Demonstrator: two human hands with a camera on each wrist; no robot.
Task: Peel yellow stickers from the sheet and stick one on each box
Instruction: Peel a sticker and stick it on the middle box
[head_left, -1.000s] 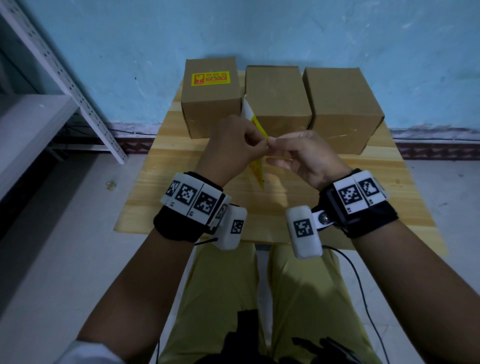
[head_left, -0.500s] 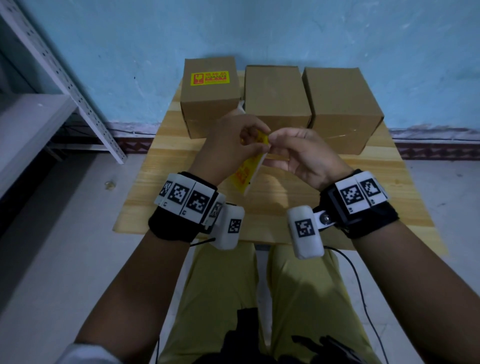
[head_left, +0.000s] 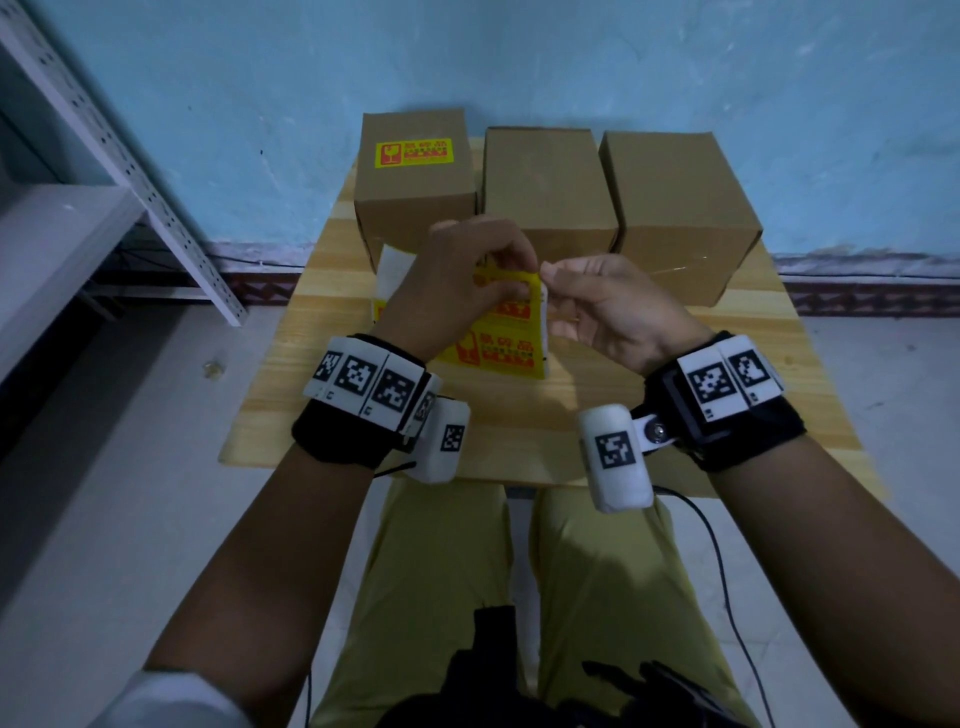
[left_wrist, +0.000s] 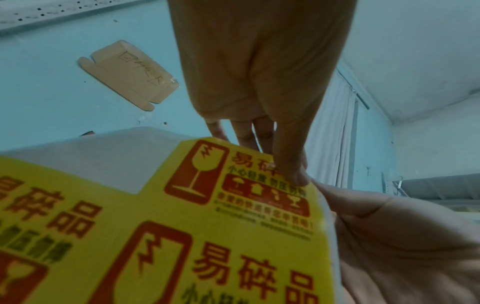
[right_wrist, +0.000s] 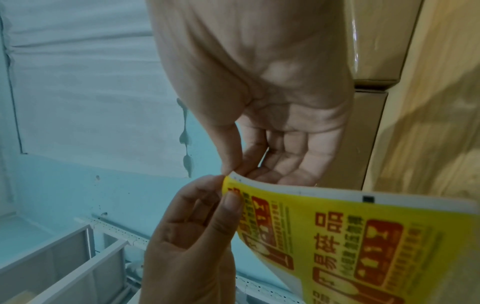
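- While both hands meet above the middle of the pale, grainy wooden counter (head_left: 519, 431), a glossy sticker sheet (head_left: 498, 343) hangs between them, curling and flexible, its yellow labels printed in red with a broken-glass symbol.
- Left hand (head_left: 457, 291) has thumb and forefinger pinched on the top right sticker (left_wrist: 259, 185) at the sheet's upper corner; the other fingers are loosely curled behind the sheet.
- Right hand (head_left: 613, 306) nips the white backing edge at that same corner between thumb and forefinger tip, palm turned up, remaining fingers relaxed and fairly straight.
- In the left wrist view, a bare white patch of backing (left_wrist: 103, 160) shows beside the pinched sticker, smooth and matte.
- Three plain cardboard boxes stand in a row at the far edge of the counter, square-cornered and matte brown, close together.
- Far left box (head_left: 415, 187) carries a flat rectangular yellow sticker (head_left: 413, 153) on its top.
- Middle box (head_left: 545, 187) and far right box (head_left: 675, 202) show bare brown tops.
- Off to the left, a grey perforated metal shelf upright (head_left: 130, 171) slants down against the blue painted wall.
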